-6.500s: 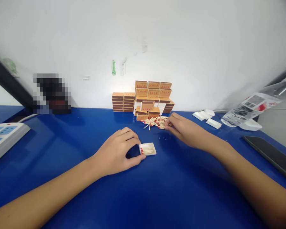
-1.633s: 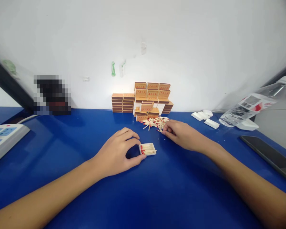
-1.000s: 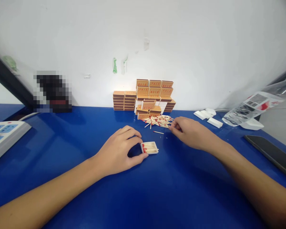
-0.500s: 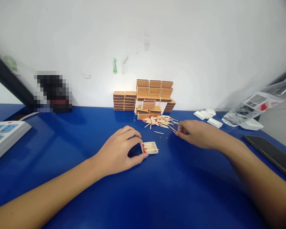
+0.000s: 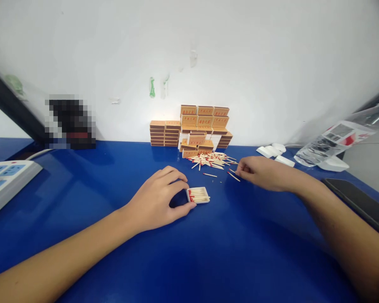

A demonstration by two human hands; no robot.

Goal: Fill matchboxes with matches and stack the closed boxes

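Note:
My left hand (image 5: pixel 159 200) is curved around the left end of a small white matchbox tray (image 5: pixel 207 194), its thumb and fingertips touching the sides. Red-headed matches (image 5: pixel 198 195) lie in that tray, heads toward my hand. My right hand (image 5: pixel 260 173) has thumb and fingers pinched together on a match, of which only the red-tipped end (image 5: pixel 232 170) shows. Just in front of those fingers a loose match (image 5: pixel 234 176) rests on the blue table. A heap of matches (image 5: pixel 213 160) lies beyond both hands, and one single match (image 5: pixel 210 175) is apart from it.
Stacked matchboxes (image 5: pixel 205 122) stand against the wall behind the heap. White empty trays (image 5: pixel 284 161), a tilted plastic bottle (image 5: pixel 331 139) and a dark phone (image 5: pixel 360 202) are on the right. A power strip (image 5: pixel 15 181) sits at the left edge of the blue table (image 5: pixel 177 261).
My right hand has shifted slightly right and away from me. The match formerly at its fingertips now lies loose, and another match is between the fingers. My left hand and the tray stay put.

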